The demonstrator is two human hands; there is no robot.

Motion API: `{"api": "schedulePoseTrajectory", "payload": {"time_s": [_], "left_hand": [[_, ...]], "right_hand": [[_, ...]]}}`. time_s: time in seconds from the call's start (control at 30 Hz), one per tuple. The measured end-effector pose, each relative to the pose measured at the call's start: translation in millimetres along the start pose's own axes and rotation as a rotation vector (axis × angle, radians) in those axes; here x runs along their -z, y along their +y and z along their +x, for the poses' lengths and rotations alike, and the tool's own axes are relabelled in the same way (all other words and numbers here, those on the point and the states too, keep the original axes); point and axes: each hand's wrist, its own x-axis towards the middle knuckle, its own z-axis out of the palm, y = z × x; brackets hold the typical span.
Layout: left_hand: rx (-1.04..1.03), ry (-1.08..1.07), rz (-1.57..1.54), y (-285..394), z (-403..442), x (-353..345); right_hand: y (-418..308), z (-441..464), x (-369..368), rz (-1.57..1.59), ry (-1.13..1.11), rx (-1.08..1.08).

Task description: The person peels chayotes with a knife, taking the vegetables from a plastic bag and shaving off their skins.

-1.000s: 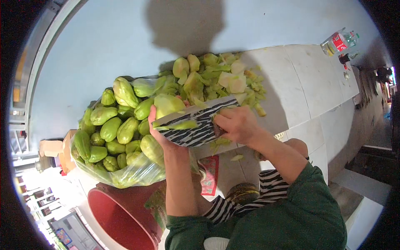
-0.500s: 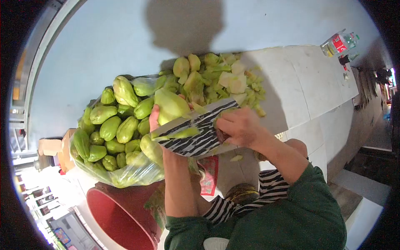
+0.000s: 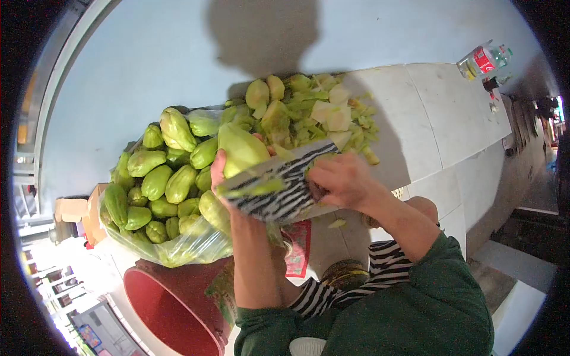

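Note:
My left hand (image 3: 219, 169) is closed around a peeled, pale green chayote (image 3: 242, 149); most of its fingers are hidden behind the chayote and blade. In my right hand (image 3: 341, 183) is the handle of a broad cleaver (image 3: 279, 187), whose shiny blade shows black-and-white stripes like those on my trousers. The blade lies across the front of the chayote, close against it, and is slightly blurred. A strip of green peel (image 3: 261, 188) clings to the blade. Behind my hands is a heap of peelings and cut pieces (image 3: 309, 115).
A clear plastic bag (image 3: 196, 246) full of unpeeled chayotes (image 3: 157, 182) stands to the left. Below it is a tilted red bucket (image 3: 172, 314). A plastic bottle (image 3: 484, 62) lies at the far right by the wall. A pink-red packet (image 3: 298, 252) lies under my arms.
The cleaver's blade has shifted slightly against the chayote and is more blurred. My left hand and the chayote have moved a little to the left.

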Motion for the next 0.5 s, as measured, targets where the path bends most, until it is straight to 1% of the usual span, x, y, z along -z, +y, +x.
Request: {"api": "schedulePoseTrajectory", "payload": {"time_s": [0.03,0.07,0.13,0.2,0.27,0.3,0.37,0.4,0.43,0.5], "left_hand": [[-0.048,-0.020,0.055,-1,-1,-1],[-0.045,-0.023,0.056,-3,0,-3],[-0.134,0.094,0.018,-5,3,-8],[-0.140,0.057,0.016,-3,4,-5],[-0.085,-0.020,0.077,-1,1,-2],[-0.070,-0.080,0.074,0,5,2],[-0.090,-0.038,0.085,-3,2,5],[-0.110,-0.004,0.094,-4,0,2],[-0.101,-0.087,0.076,-1,-1,2],[-0.081,-0.070,0.081,1,-2,0]], "right_hand": [[5,-1,-5,-0.017,-0.020,-0.066],[9,-3,-8,-0.035,-0.038,-0.133],[12,-3,-8,-0.016,-0.048,-0.149],[10,1,-5,0.007,-0.064,-0.158],[-1,6,2,0.113,0.007,-0.089],[1,5,1,0.117,0.005,-0.089],[8,1,1,0.212,-0.023,-0.135],[12,1,-2,0.211,-0.021,-0.137],[15,0,-6,0.172,0.002,-0.143],[15,1,-3,0.126,0.027,-0.147]]}}
